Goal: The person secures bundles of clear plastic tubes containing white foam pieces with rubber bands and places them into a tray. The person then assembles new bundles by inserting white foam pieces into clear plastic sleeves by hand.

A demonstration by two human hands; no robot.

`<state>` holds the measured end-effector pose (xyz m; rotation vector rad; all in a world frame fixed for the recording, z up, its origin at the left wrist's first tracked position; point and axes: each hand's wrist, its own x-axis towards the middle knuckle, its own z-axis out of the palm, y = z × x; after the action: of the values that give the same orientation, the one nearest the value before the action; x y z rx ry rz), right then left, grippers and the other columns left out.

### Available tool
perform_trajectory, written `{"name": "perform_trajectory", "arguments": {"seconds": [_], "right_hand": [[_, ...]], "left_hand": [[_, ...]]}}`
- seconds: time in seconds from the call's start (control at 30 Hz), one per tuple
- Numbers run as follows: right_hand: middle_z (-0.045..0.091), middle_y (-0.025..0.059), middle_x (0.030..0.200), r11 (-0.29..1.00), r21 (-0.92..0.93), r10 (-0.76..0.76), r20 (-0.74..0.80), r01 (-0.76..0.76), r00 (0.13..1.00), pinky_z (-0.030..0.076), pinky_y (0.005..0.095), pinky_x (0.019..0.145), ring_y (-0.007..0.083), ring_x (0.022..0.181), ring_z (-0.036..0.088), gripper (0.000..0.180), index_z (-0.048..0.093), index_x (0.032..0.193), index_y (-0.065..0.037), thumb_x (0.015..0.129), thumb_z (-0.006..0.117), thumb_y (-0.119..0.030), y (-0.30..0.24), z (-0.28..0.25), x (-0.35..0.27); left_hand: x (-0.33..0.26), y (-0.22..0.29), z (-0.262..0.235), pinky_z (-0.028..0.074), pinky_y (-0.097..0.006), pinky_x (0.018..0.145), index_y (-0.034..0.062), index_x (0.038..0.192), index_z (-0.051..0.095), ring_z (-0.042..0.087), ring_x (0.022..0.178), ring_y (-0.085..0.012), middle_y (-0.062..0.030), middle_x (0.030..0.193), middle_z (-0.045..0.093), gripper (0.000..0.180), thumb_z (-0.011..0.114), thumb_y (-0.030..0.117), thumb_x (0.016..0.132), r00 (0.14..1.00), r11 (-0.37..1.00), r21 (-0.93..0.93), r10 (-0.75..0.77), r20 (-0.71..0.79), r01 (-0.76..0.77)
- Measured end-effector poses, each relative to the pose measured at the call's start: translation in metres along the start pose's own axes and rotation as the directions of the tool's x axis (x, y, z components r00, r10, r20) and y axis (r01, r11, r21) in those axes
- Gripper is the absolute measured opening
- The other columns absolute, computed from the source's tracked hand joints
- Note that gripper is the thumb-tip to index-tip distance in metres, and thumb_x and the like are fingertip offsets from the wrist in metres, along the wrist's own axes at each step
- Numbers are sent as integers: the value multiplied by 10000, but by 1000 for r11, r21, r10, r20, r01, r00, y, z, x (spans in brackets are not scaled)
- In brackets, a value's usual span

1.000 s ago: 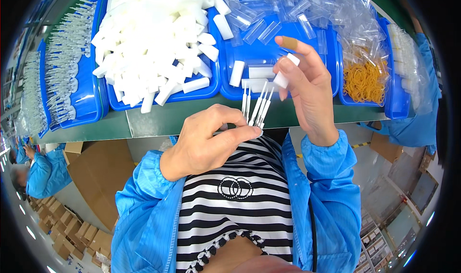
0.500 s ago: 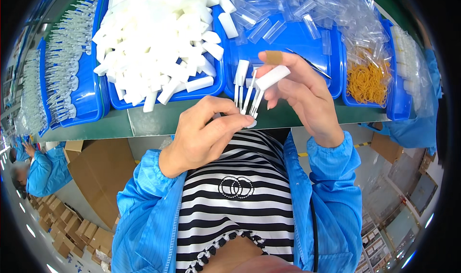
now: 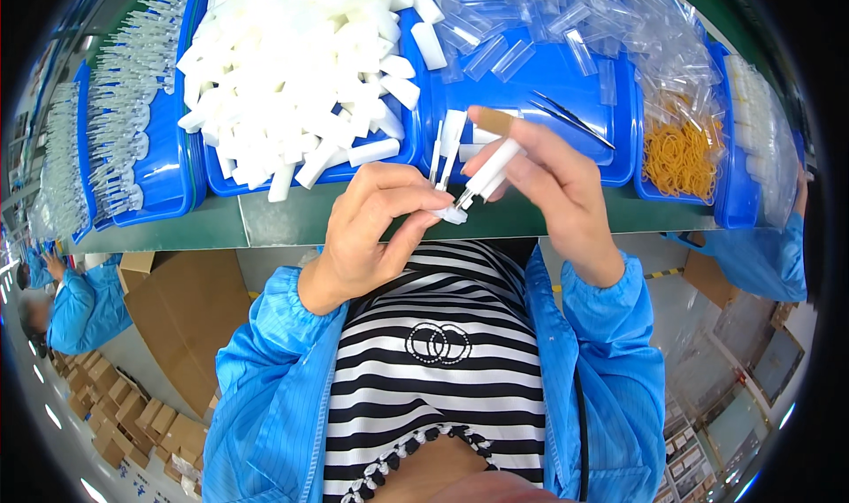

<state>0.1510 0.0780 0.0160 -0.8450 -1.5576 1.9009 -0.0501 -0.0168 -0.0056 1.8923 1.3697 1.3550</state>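
My left hand [image 3: 367, 224] pinches the small whitish base [image 3: 453, 215] of a part with several thin upright stems, held over the table's near edge. A white foam block [image 3: 451, 131] sits on stems at its left side. My right hand [image 3: 570, 193] grips another white foam block [image 3: 493, 168] between thumb and fingers, tilted, with its lower end over the stems on the right. Those stems show only just below the block. A brown strip [image 3: 492, 121] wraps one right finger. Right fingertips are partly hidden behind the block.
Blue trays hold heaped white foam blocks [image 3: 292, 69], clear plastic tubes [image 3: 513, 59], yellow rubber bands [image 3: 681, 156] and, at left, rows of stemmed parts [image 3: 128, 105]. Dark tweezers [image 3: 573, 120] lie in the tubes' tray. People in blue sleeves [image 3: 84, 308] are at both sides.
My right hand has brought its foam block lower and steeper, down over the right-hand stems. The stems have spread apart, and my left hand has shifted slightly, still pinching the base.
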Motion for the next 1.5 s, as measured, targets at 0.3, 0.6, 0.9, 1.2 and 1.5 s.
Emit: {"name": "perform_trajectory", "arguments": {"seconds": [0.3, 0.6, 0.9, 1.2, 1.5], "right_hand": [[642, 158, 1113, 941, -241, -223, 84, 237, 971, 520, 274, 731, 203, 865, 629, 368, 526, 1324, 21, 956, 522, 14, 3, 13, -11], [652, 50, 926, 356, -865, -339, 232, 353, 911, 475, 346, 679, 241, 824, 602, 229, 674, 955, -54, 741, 738, -4, -4, -24, 7], [646, 15, 920, 136, -918, -406, 291, 372, 866, 436, 338, 682, 212, 826, 589, 269, 679, 932, -89, 688, 733, 9, -14, -42, 20], [588, 45, 849, -128, -907, -179, 418, 401, 890, 451, 330, 703, 213, 780, 581, 307, 646, 1005, -73, 705, 705, -42, -13, -38, 28], [685, 77, 939, 873, -469, -220, -137, 132, 966, 535, 272, 655, 147, 808, 675, 336, 585, 1187, -23, 856, 613, 29, -3, -30, 18]], "left_hand": [[-10, -6, 4, 515, -330, 646, 75, 1000, 647, 634, 785, -246, -76, 929, 626, 398, 766, -95, 660, 990, 993, -25, 109, -92, -111], [-13, -6, -3, 512, -320, 633, 68, 997, 650, 633, 763, -239, -72, 917, 622, 414, 774, -105, 643, 987, 991, 73, 123, -107, -115], [-12, -4, -2, 508, -316, 628, 67, 998, 653, 631, 768, -233, -70, 910, 632, 401, 776, -96, 653, 988, 991, 72, 118, -103, -111], [-11, -1, 3, 513, -319, 626, 66, 989, 663, 632, 770, -236, -67, 912, 642, 388, 768, -92, 651, 989, 991, 62, 126, -73, -121], [-8, 2, 5, 524, -324, 647, 71, 944, 719, 641, 788, -234, -52, 932, 666, 326, 746, -26, 635, 986, 982, 88, 167, -19, -165]]}}
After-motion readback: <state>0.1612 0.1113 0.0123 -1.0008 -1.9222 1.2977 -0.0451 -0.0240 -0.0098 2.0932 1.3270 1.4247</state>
